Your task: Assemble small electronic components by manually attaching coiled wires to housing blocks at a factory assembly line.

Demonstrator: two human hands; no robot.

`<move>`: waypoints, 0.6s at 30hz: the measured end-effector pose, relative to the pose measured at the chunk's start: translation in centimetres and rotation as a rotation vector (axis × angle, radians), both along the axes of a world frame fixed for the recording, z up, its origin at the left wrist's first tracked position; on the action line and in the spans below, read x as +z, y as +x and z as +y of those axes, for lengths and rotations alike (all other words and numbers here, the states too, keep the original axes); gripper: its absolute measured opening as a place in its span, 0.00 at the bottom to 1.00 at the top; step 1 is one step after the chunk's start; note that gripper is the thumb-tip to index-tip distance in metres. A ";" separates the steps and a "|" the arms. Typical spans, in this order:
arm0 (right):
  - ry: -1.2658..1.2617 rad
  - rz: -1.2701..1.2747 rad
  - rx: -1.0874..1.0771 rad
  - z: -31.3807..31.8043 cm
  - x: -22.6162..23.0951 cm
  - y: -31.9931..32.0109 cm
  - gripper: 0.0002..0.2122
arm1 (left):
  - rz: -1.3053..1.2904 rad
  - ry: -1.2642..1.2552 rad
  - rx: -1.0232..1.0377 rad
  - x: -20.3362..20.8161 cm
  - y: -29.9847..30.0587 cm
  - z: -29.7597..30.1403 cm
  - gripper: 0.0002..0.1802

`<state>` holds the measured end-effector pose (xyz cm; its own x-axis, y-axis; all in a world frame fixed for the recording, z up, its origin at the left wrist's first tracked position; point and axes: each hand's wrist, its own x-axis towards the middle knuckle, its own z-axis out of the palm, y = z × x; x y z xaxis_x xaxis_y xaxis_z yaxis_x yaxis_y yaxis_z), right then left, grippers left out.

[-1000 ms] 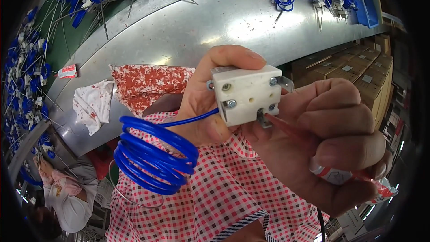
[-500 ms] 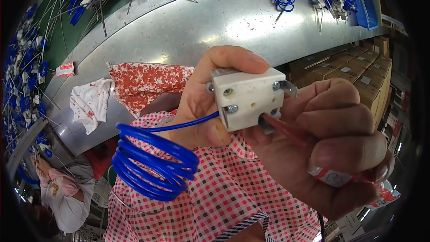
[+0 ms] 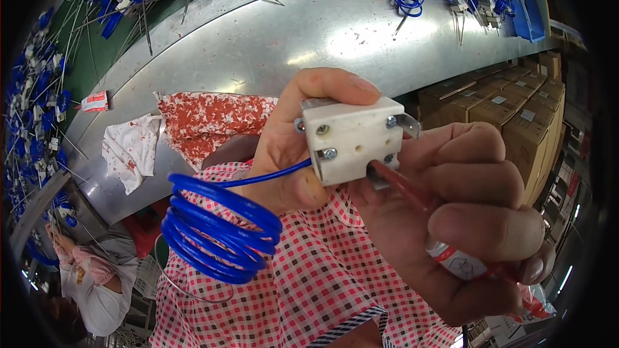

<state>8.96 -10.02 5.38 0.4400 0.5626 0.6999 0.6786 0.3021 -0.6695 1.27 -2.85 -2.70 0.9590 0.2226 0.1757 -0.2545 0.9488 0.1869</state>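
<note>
A small white block with screw heads at its corners and metal tabs at its sides is held up close to the camera, above a red-and-white checked garment. It is pinched by the left hand, whose fingers are closed over its top edge while the thumb is pressed against its lower left side. From the block's left side a thin blue tube is led down into a blue coil, which hangs just beside the left hand and in front of the checked cloth. The right hand is closed tightly around a red tool, whose tip is set against the lower right corner of the block; a white band is seen on the tool's shaft near the lower fingers. Behind the hands a curved grey metal table is spread, with a red-patterned cloth and a white stained rag lying near its edge. More blue coils with thin metal rods are scattered along the far side of the table. Brown cardboard boxes are stacked to the right, below the table's edge.
</note>
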 end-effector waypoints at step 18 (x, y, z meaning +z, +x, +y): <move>0.207 0.145 -0.016 1.1 -1.1 0.0 0.18 | -0.121 -0.120 0.142 -1.0 0.8 -0.7 0.37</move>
